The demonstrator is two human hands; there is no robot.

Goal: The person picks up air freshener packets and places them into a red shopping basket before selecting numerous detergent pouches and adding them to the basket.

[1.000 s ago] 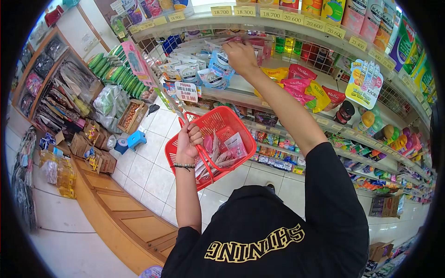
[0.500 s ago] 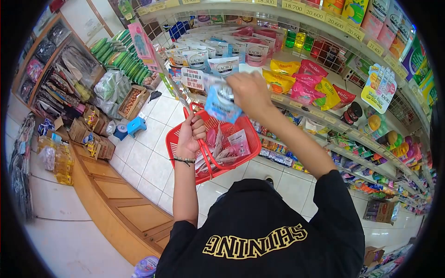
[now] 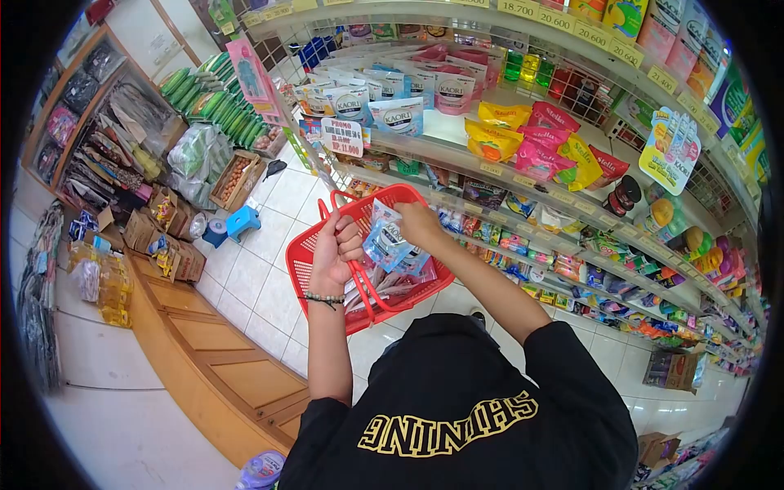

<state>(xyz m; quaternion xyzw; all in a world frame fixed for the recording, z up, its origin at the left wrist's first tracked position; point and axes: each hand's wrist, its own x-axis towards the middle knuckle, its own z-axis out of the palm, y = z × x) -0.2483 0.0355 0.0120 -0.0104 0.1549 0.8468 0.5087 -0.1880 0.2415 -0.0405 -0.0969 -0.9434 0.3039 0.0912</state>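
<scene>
My left hand (image 3: 333, 249) grips the handles of a red plastic shopping basket (image 3: 314, 255) held at chest height. Several pink and white sachets lie inside it. My right hand (image 3: 420, 223) holds a light blue sachet pack (image 3: 387, 242) low over the basket's inside, just right of my left hand. On the shelf above stand more blue and pink Kaori packs (image 3: 398, 116) in rows.
Shelves (image 3: 523, 181) with yellow and pink Stella packs, jars and small goods run to the right. A promo price tag (image 3: 341, 136) hangs at the shelf end. Cardboard boxes (image 3: 167, 237), a blue stool (image 3: 242, 221) and a wooden counter (image 3: 208, 367) stand at left on the tiled floor.
My right hand took a blue sachet pack from the upper shelf and brought it down into the basket. My left hand kept holding the basket handles.
</scene>
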